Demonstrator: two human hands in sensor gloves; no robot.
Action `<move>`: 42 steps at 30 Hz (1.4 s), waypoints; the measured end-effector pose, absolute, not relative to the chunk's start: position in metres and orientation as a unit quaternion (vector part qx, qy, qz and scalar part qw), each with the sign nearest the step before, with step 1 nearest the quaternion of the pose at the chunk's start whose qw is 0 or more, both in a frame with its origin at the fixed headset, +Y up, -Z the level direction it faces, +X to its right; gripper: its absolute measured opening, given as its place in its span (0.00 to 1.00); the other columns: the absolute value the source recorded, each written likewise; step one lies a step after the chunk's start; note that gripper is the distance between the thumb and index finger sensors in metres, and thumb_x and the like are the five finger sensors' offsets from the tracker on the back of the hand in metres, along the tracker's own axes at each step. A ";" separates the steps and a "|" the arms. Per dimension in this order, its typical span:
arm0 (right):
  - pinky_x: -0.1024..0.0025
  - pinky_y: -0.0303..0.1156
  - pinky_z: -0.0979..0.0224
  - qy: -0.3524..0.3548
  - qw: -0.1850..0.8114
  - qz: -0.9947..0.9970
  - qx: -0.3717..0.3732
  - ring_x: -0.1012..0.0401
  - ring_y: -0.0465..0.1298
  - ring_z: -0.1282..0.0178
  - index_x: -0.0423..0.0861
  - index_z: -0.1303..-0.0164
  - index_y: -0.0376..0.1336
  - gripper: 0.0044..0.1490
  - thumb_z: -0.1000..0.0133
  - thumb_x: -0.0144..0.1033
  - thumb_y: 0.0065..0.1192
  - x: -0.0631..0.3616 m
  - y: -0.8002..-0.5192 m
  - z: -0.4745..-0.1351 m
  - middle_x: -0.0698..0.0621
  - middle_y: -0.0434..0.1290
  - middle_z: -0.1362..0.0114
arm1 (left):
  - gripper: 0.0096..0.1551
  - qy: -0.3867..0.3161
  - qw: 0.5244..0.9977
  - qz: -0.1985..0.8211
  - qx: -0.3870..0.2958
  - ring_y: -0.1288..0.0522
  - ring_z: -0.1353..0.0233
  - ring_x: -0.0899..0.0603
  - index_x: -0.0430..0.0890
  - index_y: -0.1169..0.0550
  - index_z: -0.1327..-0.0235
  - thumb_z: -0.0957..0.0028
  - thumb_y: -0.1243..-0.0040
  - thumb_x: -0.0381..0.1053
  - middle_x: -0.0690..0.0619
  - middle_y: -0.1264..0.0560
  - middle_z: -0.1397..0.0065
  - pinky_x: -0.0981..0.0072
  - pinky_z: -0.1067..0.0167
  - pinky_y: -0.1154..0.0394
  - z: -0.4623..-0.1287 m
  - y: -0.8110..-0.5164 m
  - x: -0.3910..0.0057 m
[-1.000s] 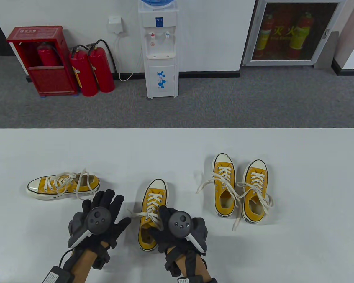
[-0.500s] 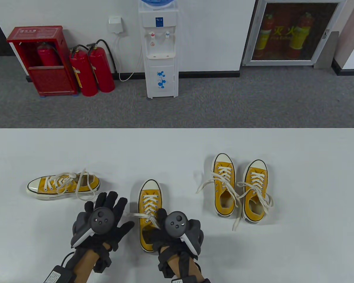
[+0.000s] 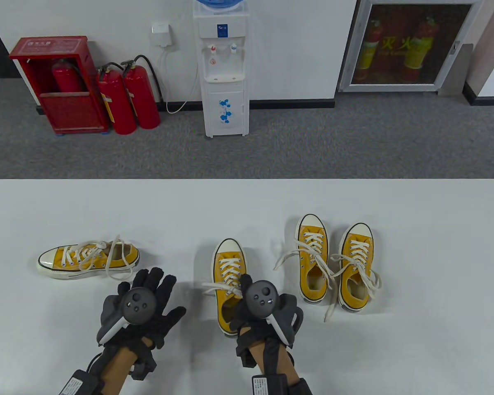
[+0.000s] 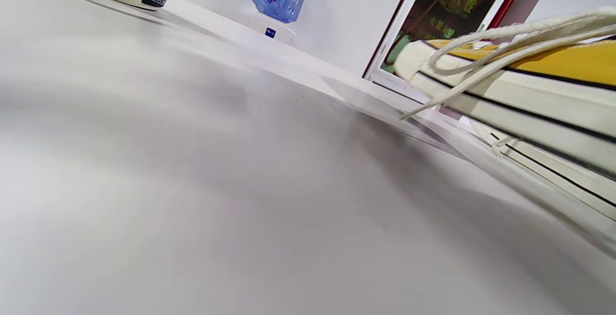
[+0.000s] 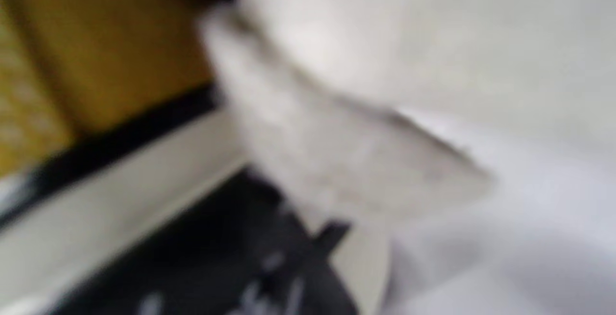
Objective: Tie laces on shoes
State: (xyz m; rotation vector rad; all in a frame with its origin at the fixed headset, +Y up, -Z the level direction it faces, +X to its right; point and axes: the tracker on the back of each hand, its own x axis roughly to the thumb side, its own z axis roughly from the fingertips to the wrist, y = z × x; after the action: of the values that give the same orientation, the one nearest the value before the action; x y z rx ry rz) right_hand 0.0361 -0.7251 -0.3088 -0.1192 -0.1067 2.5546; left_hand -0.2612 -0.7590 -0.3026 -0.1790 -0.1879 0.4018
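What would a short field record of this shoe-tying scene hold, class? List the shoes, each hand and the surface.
shoes: four yellow sneakers, all laces loose
centre shoe: toe away from the person, under the right hand
side shoe: lying on its side, far left
pair: upright, side by side, right
right hand: grips the centre shoe
left hand: fingers spread, holds nothing
surface: white table

Black sensor gloves, 2 dark grey round trackers with white handles, wrist cables
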 end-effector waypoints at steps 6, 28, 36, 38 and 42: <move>0.64 0.80 0.61 -0.068 0.272 0.954 -0.105 0.62 0.83 0.74 0.44 0.28 0.62 0.37 0.50 0.32 0.66 0.073 -0.717 -0.332 0.47 0.75 0.36 | 0.53 -0.088 0.967 0.220 -0.098 0.69 0.12 0.32 0.58 0.50 0.15 0.52 0.53 0.77 0.48 0.63 0.09 0.22 0.30 0.74 -0.305 -0.763 -0.264; 0.59 0.79 0.50 -0.073 0.242 0.961 -0.111 0.60 0.84 0.65 0.48 0.27 0.63 0.35 0.48 0.34 0.64 0.080 -0.754 -0.359 0.50 0.74 0.33 | 0.53 -0.080 0.967 0.221 -0.100 0.69 0.12 0.33 0.58 0.49 0.16 0.53 0.52 0.76 0.48 0.62 0.09 0.22 0.30 0.74 -0.306 -0.766 -0.266; 0.54 0.76 0.42 -0.064 0.226 0.967 -0.097 0.57 0.83 0.53 0.49 0.25 0.62 0.38 0.48 0.44 0.65 0.081 -0.740 -0.351 0.49 0.71 0.28 | 0.52 -0.086 0.968 0.218 -0.092 0.68 0.12 0.32 0.59 0.49 0.16 0.53 0.52 0.76 0.48 0.61 0.09 0.22 0.30 0.74 -0.305 -0.763 -0.264; 0.49 0.72 0.36 -0.069 0.239 0.965 -0.084 0.54 0.81 0.45 0.50 0.25 0.61 0.40 0.48 0.48 0.65 0.083 -0.732 -0.346 0.48 0.68 0.25 | 0.52 -0.088 0.968 0.217 -0.089 0.68 0.12 0.32 0.58 0.49 0.16 0.53 0.52 0.76 0.48 0.61 0.09 0.22 0.30 0.74 -0.305 -0.762 -0.263; 0.38 0.58 0.23 -0.064 0.242 0.966 -0.059 0.47 0.72 0.28 0.49 0.22 0.58 0.47 0.50 0.57 0.65 0.085 -0.720 -0.337 0.48 0.59 0.19 | 0.52 -0.089 0.968 0.216 -0.087 0.68 0.12 0.32 0.58 0.49 0.16 0.53 0.52 0.76 0.49 0.62 0.09 0.22 0.30 0.74 -0.305 -0.762 -0.263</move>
State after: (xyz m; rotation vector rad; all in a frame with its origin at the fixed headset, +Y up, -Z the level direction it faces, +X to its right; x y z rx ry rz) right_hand 0.0855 -0.7199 -0.3369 -0.1617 -0.1764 2.6427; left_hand -0.2626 -0.7621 -0.3047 -0.1767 -0.1809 0.4362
